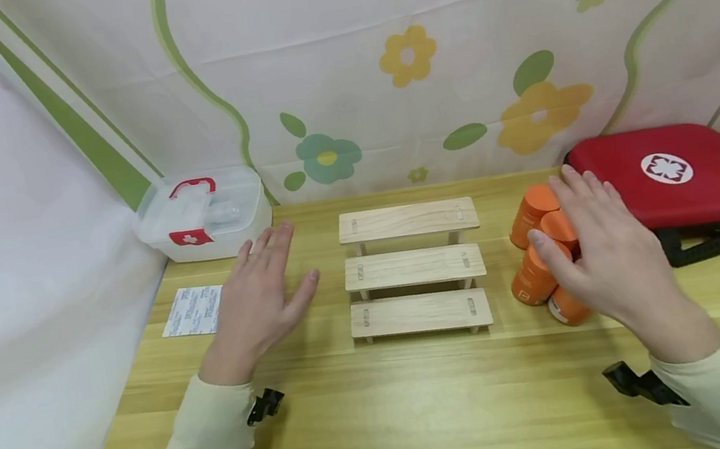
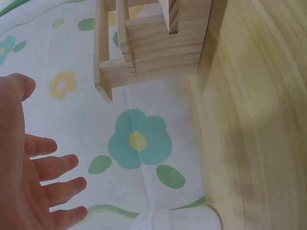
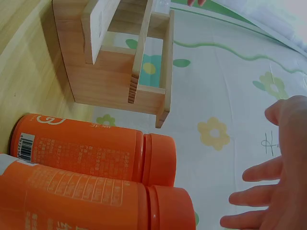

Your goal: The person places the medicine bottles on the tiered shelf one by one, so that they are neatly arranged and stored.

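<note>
My left hand [image 1: 257,297] is held over the table, between a white printed sachet [image 1: 193,311] and a three-tier wooden step rack [image 1: 413,268]. Its fingers are extended and nothing is in them; the left wrist view shows the same hand [image 2: 29,167] apart from the rack [image 2: 158,57]. On the other side, my right hand [image 1: 613,259] hovers by several orange bottles [image 1: 533,277] with orange caps, partly hiding them. In the right wrist view its fingers [image 3: 254,198] are spread, clear of the bottles [image 3: 81,148]. The rack's three shelves bear nothing.
A translucent lidded box [image 1: 217,214] with a red handle and clasp stands at the back left. At the back right lies a red first-aid case [image 1: 705,174] with a black handle [image 1: 709,244]. A white curtain [image 1: 332,48] printed with flowers hangs behind the table [image 1: 392,423].
</note>
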`<state>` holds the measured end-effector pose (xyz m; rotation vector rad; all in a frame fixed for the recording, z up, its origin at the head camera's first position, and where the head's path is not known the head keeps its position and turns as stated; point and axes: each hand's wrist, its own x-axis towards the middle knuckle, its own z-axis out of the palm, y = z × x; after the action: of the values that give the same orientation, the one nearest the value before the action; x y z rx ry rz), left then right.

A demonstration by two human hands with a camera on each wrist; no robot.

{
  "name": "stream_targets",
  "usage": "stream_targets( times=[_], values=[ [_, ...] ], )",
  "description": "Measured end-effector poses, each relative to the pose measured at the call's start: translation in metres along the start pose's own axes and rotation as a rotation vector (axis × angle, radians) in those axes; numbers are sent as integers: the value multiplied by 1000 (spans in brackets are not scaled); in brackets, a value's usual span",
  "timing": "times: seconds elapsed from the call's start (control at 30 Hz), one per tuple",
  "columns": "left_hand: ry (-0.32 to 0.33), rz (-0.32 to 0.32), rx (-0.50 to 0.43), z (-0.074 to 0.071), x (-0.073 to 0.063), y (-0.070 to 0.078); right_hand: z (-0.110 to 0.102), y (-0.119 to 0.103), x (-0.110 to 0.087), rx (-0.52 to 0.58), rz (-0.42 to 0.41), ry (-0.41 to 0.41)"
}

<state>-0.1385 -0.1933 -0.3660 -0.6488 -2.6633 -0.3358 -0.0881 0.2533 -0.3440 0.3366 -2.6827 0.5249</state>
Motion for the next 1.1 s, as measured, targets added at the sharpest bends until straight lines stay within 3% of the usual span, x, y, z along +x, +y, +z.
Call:
stream_targets(
  times=[0.2,0.57,0.8,0.97,1.1],
  values=[
    [62,20,-61,-2,-1,-1,3,0,-1,26,-89,211],
    [155,16,-151,-4,-4,-3,4,3,-4,148,-126,402],
    [142,-45,-252,-5,-5,-2,4,8,-5,261,-142,464],
    [135,-73,-336,-3,-7,-2,2,12,-11,314,-122,439],
    [137,-56,-393,1,-9,-4,1,17,-17,346,-102,406]
  ],
)
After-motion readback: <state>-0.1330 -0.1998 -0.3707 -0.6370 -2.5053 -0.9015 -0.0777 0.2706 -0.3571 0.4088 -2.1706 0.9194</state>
